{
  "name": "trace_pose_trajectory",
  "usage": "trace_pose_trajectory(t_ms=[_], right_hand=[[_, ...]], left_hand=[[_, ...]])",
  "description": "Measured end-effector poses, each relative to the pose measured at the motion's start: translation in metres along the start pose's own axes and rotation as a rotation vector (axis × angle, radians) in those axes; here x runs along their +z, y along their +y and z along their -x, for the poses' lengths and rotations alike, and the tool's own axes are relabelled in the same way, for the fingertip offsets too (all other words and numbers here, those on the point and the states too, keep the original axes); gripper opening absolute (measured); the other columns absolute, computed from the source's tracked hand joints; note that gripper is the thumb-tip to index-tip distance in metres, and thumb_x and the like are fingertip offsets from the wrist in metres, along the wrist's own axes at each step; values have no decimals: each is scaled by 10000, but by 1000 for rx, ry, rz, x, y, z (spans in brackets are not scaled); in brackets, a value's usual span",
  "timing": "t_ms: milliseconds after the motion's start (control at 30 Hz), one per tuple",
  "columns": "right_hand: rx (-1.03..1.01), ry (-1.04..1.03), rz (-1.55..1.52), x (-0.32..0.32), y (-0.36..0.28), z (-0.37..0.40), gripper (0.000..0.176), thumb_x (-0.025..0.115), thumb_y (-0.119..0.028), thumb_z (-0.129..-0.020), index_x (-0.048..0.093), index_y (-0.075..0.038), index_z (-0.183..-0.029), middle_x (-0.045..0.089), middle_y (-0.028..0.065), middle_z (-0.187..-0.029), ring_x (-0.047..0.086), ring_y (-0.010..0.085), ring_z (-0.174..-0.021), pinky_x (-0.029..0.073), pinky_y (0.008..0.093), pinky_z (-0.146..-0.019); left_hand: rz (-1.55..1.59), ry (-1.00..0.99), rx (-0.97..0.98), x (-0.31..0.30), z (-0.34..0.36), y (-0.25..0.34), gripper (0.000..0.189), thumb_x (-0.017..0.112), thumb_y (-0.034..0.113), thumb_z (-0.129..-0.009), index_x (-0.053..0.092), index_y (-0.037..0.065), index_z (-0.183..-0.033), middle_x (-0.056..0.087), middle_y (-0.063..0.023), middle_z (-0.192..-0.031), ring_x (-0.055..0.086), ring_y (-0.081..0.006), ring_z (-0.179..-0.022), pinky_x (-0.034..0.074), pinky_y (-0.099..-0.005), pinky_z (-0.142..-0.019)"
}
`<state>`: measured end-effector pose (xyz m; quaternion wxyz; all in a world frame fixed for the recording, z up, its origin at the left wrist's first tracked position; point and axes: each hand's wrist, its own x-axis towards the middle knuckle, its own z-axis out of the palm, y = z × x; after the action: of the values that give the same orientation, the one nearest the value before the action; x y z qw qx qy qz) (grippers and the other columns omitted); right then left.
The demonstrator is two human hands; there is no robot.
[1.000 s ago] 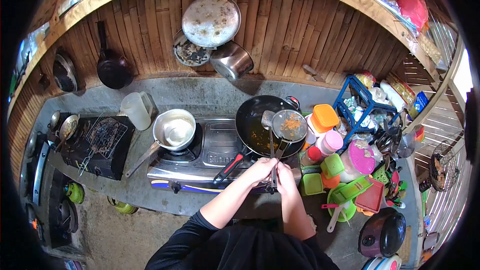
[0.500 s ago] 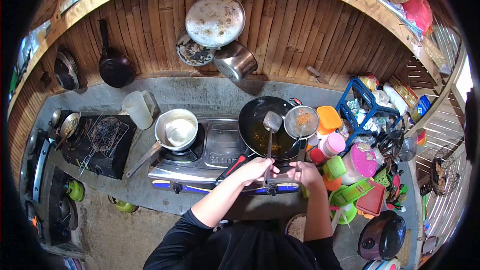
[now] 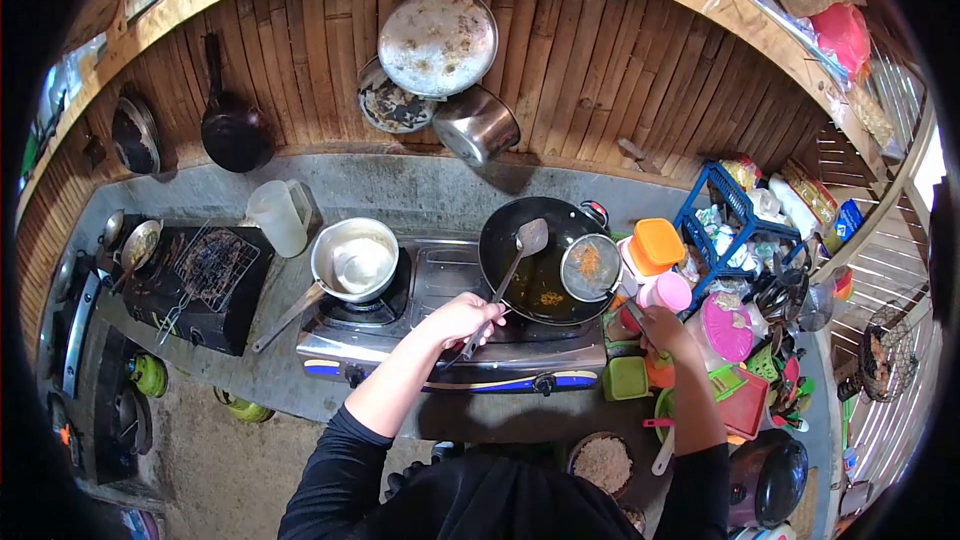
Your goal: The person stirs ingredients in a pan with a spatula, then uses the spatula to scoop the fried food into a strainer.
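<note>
My left hand [image 3: 467, 321] is closed on the handle of a metal spatula [image 3: 531, 236], whose blade rests over the upper part of a black wok [image 3: 510, 290]. My right hand [image 3: 665, 330] grips the handle of a round mesh strainer [image 3: 579, 285]. Orange-brown bits [image 3: 587, 260] lie in the strainer, which hangs over the wok's right side. More small orange bits [image 3: 551, 299] float in the dark oil at the wok's bottom. The wok stands on the right burner of a silver gas stove [image 3: 450, 365].
A white saucepan [image 3: 353, 260] with a long handle stands on the left burner. Right of the wok are an orange container [image 3: 657, 243], pink-lidded tubs [image 3: 727, 325], a green box [image 3: 626, 378] and a blue rack [image 3: 730, 240]. A grill rack [image 3: 215, 265] lies far left.
My hands have moved apart, the left to the left with the spatula, the right to the right with the strainer. The strainer has shifted slightly down and left over the wok.
</note>
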<state>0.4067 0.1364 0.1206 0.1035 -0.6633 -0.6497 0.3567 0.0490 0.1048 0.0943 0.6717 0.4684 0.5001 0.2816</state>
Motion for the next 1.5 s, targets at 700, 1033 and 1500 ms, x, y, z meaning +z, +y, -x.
trace_pose_trajectory(t_ms=[700,1033,1500], right_hand=[[-218,-234,92,21,6,-44,234,463,-115,-832,569,-14,-1015,556,67,-565,531,127,-447,415,265,-440],[-136,-334,-197,36,-13,-53,290,479,-168,-853,550,-35,-1101,511,5,-544,449,69,-412,346,208,-391],[-101,-102,-67,-14,9,-31,127,530,-110,-792,607,-21,-839,527,23,-526,504,97,-426,393,244,-393]], left_hand=[[10,105,11,-19,9,11,240,528,185,-841,580,-46,-885,499,-7,-530,459,-90,-435,362,-222,-404],[-8,149,51,-20,5,16,209,525,172,-843,571,-32,-857,508,-22,-541,467,-95,-438,372,-223,-404],[-167,237,91,-15,-14,5,234,521,191,-843,558,-8,-725,526,-35,-546,498,-115,-480,398,-263,-470]])
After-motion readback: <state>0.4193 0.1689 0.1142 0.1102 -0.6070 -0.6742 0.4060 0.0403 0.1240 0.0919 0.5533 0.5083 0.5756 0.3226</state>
